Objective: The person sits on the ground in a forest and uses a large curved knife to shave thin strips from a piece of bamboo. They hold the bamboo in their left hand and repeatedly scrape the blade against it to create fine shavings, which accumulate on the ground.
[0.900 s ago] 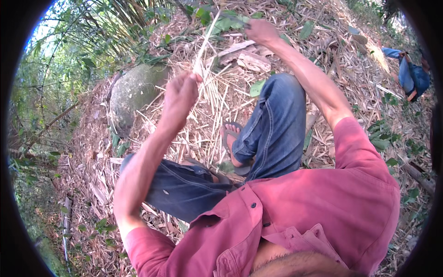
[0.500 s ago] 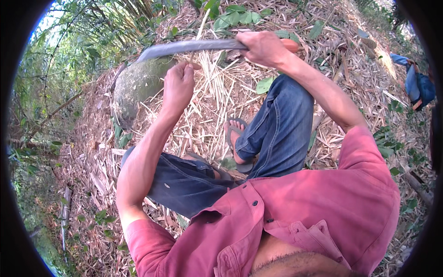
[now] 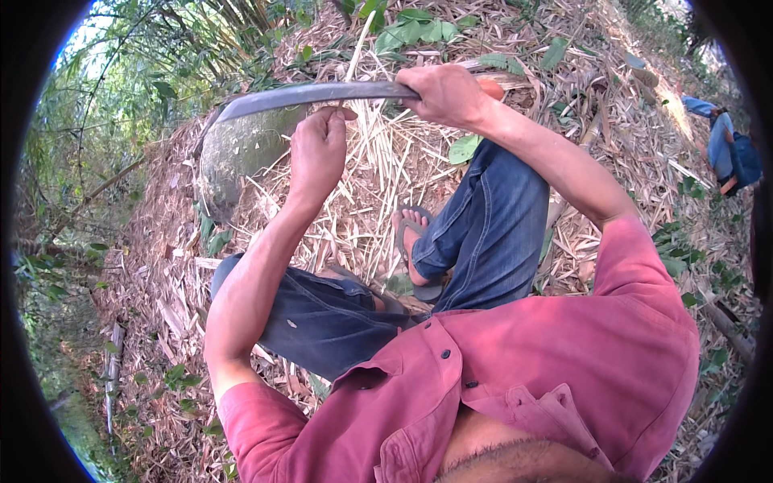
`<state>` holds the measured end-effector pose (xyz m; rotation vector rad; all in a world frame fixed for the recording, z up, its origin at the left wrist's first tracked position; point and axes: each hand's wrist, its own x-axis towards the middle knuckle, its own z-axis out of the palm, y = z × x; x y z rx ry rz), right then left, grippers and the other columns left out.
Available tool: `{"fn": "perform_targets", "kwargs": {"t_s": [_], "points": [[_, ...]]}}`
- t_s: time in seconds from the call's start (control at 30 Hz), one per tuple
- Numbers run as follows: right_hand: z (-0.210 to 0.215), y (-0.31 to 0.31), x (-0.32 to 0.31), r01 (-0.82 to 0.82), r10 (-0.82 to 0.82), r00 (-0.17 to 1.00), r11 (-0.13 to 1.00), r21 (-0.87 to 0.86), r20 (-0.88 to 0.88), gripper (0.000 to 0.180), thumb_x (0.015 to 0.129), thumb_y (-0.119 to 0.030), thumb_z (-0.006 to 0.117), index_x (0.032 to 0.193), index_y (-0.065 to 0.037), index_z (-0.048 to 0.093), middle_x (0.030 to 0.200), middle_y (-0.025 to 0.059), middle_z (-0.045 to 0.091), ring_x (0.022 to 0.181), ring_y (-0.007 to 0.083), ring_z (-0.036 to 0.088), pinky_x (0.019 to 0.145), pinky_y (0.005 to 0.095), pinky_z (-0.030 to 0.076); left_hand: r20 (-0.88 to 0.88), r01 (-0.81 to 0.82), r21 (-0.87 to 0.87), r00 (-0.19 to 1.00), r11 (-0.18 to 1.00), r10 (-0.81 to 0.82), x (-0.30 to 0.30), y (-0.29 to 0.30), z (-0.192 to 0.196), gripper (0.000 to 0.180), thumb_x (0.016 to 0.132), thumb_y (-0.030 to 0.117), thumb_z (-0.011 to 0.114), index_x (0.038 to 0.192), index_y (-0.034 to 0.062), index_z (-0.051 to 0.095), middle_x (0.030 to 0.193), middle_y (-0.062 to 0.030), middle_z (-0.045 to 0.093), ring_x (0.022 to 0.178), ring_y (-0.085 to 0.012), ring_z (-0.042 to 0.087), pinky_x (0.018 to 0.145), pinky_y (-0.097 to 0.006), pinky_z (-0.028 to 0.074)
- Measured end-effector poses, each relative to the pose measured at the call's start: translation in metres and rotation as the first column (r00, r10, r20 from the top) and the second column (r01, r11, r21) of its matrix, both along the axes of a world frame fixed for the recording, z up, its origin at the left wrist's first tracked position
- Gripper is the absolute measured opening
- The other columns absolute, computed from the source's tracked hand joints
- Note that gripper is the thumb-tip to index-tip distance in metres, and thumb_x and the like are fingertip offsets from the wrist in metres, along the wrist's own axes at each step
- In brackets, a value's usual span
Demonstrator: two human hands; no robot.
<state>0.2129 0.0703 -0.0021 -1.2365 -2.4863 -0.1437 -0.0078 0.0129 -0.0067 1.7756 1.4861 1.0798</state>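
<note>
Up by your knees, your right hand point(image 3: 447, 95) is wrapped tight around the handle of a big knife point(image 3: 310, 95). Your left hand point(image 3: 318, 149) pinches a thin bamboo strip point(image 3: 360, 44) right under the blade. Keep those fingers below the sharp edge and slide slowly. Long and flat, the knife runs side to side, its tip pointing left toward the gray rock point(image 3: 241, 149).

We sit outdoors in a bamboo grove: dry husks point(image 3: 378, 173) litter the ground, green stalks point(image 3: 145, 72) rise around, a boulder point(image 3: 241, 149) nearby.
</note>
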Motion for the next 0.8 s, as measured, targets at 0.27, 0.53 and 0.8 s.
{"fn": "perform_targets", "kwargs": {"t_s": [0.27, 0.53, 0.8], "points": [[-0.006, 0.004, -0.001, -0.038, 0.041, 0.999, 0.990, 0.138, -0.018, 0.018, 0.082, -0.024, 0.060, 0.085, -0.006, 0.058, 0.072, 0.0098, 0.061, 0.068, 0.0287, 0.064, 0.060, 0.0411, 0.050, 0.056, 0.042, -0.021, 0.998, 0.999, -0.041, -0.002, -0.001, -0.001, 0.027, 0.094, 0.015, 0.044, 0.094, -0.0014, 0.066, 0.048, 0.0016, 0.040, 0.045, -0.0068, 0.036, 0.045, -0.030, 0.028], [0.005, 0.017, 0.023, 0.181, -0.176, 0.983, 0.973, -0.145, 0.047, 0.017, 0.090, -0.021, 0.054, 0.080, -0.008, 0.060, 0.063, 0.0047, 0.062, 0.051, 0.0161, 0.061, 0.051, 0.0366, 0.051, 0.143, 0.142, -0.037, 0.980, 0.989, -0.136, 0.001, -0.019, 0.002, 0.026, 0.096, 0.015, 0.044, 0.096, -0.0019, 0.064, 0.049, 0.0053, 0.038, 0.045, -0.0037, 0.033, 0.042, -0.026, 0.024], [-0.008, 0.033, 0.029, 0.159, -0.152, 0.983, 0.985, 0.062, -0.103, 0.018, 0.084, -0.025, 0.059, 0.090, -0.008, 0.062, 0.074, 0.0103, 0.064, 0.067, 0.0303, 0.064, 0.061, 0.0432, 0.050, 0.349, 0.245, -0.091, 0.916, 0.965, -0.200, 0.001, -0.027, 0.008, 0.025, 0.098, 0.016, 0.042, 0.101, -0.0020, 0.059, 0.055, 0.0099, 0.035, 0.048, -0.0002, 0.029, 0.043, -0.021, 0.021]]}}
